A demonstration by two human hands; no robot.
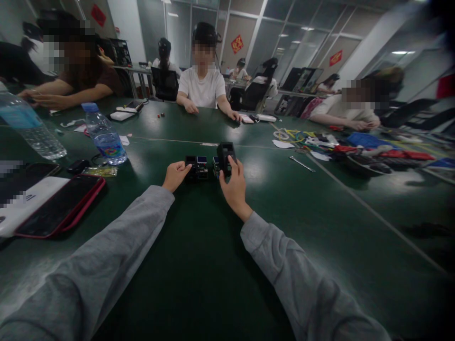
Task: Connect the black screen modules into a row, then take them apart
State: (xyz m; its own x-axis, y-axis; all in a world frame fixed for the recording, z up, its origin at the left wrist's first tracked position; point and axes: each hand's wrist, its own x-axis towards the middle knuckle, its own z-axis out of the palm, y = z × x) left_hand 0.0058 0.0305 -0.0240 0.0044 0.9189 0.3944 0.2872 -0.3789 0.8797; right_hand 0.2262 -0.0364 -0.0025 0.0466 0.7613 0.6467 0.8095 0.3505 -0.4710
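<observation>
My left hand [177, 175] is closed at the left side of a small black casing [191, 162], its thumb and finger against it. Right beside that casing sits a small electronic module [202, 166] with a little screen on top and a circuit board below. My right hand [234, 186] grips a black rectangular housing [226, 152] with an opening in its face, held upright and tilted slightly. Just left of this housing a second circuit board [215, 166] shows, partly hidden by my right fingers. Whether it is attached to the housing I cannot tell.
Two water bottles [104, 135] stand left, near phones [60, 206] and a yellow packet [101, 171]. A wrench [302, 164] lies right, before a heap of cables and tools [369, 147]. Across the green table [170, 284] sits a person in white [202, 87]; others sit left and right.
</observation>
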